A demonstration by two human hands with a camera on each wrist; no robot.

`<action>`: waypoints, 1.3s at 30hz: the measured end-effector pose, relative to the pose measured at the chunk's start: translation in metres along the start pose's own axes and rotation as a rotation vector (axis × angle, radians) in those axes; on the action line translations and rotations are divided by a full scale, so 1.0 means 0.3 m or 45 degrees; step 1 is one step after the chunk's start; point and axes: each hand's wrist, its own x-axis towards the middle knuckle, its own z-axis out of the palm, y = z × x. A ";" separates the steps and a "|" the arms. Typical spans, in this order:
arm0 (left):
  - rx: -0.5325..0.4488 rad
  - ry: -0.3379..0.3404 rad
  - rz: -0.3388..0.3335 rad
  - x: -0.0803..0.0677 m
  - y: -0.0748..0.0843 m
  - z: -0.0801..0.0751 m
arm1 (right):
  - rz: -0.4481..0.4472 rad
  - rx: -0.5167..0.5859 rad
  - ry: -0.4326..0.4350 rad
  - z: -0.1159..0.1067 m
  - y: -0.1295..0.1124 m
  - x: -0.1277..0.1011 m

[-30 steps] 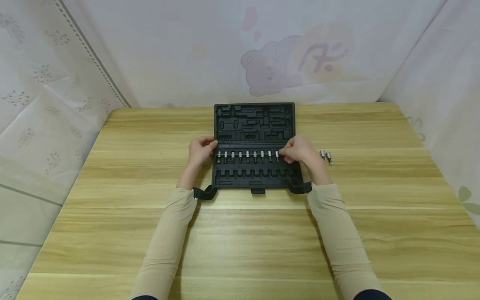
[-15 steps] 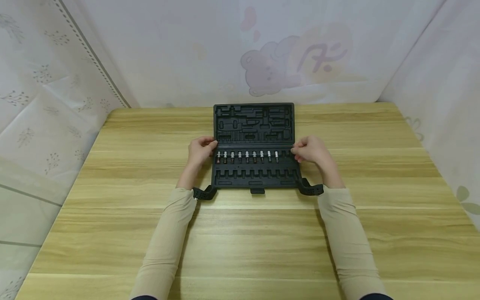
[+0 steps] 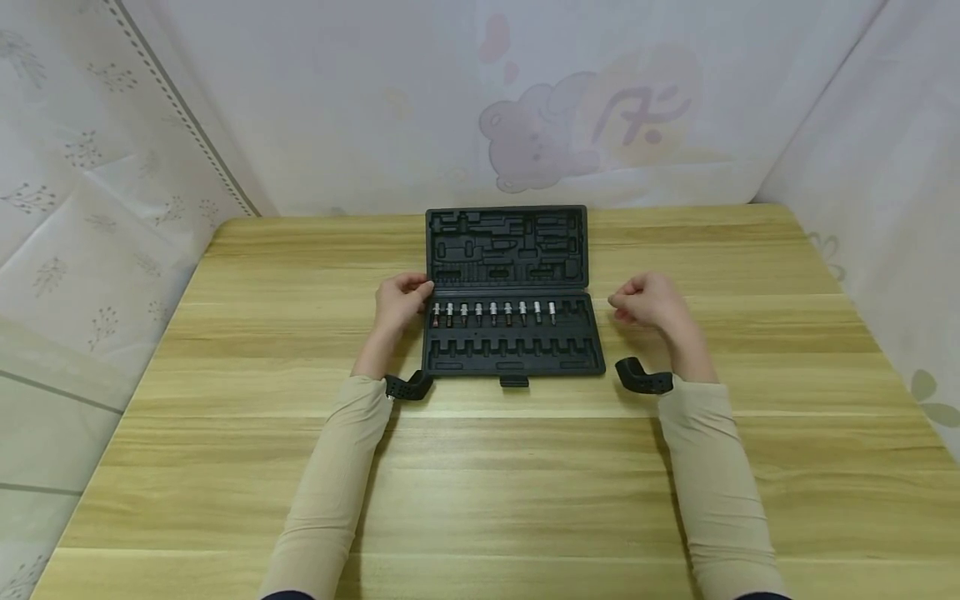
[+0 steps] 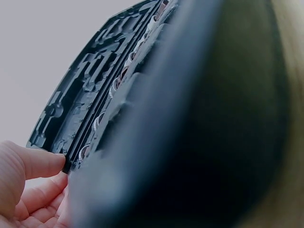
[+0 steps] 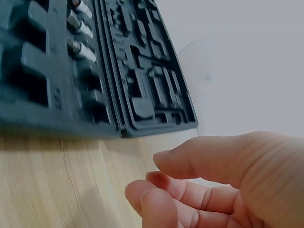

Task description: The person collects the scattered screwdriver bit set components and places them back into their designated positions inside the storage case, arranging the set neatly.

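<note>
Black case point(image 3: 513, 333): rigid plastic, likely light; hold by side edges.
Left hand point(image 3: 401, 302): fingertips on left edge.
Right hand point(image 3: 651, 302): loosely curled, empty, beside case.

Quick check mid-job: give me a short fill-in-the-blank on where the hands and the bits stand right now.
1. The left hand touches the ____ edge of the black case.
2. The row of bits in the case counts ____.
3. The right hand is over the ____, apart from the case.

Missing words: left; nine; table
</note>
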 end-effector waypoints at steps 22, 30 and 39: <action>0.014 0.003 0.007 -0.002 0.004 0.000 | 0.013 -0.039 0.078 -0.081 0.090 -0.025; 0.003 -0.001 0.002 0.000 0.000 -0.001 | 0.024 -0.004 0.118 -0.109 0.129 -0.031; 0.000 -0.007 -0.016 0.002 -0.005 -0.001 | 0.038 -0.081 0.109 -0.115 0.150 -0.035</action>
